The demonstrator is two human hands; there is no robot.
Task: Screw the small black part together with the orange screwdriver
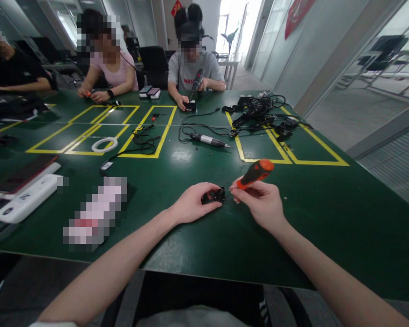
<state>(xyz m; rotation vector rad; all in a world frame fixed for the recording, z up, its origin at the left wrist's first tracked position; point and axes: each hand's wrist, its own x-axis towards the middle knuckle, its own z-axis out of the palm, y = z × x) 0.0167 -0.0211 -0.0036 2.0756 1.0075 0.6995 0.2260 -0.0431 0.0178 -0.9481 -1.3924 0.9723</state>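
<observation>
On the green table (197,240), my left hand (194,202) is closed round a small black part (219,195), gripping it between thumb and fingers. A short dark round piece sticks up from that part. My right hand (261,200) grips a screwdriver (257,172) with an orange and black handle; the handle leans up to the right. Its tip is hard to make out, hidden by my fingers. Both hands are close together, with the screwdriver just right of the black part.
Beyond my hands lies an electric screwdriver (209,140) with its cord. Tangled black cables (259,113) sit at the back right, a white ring (104,144) and a power strip (29,197) to the left. A person opposite (199,68) holds a power driver; other people sit farther left.
</observation>
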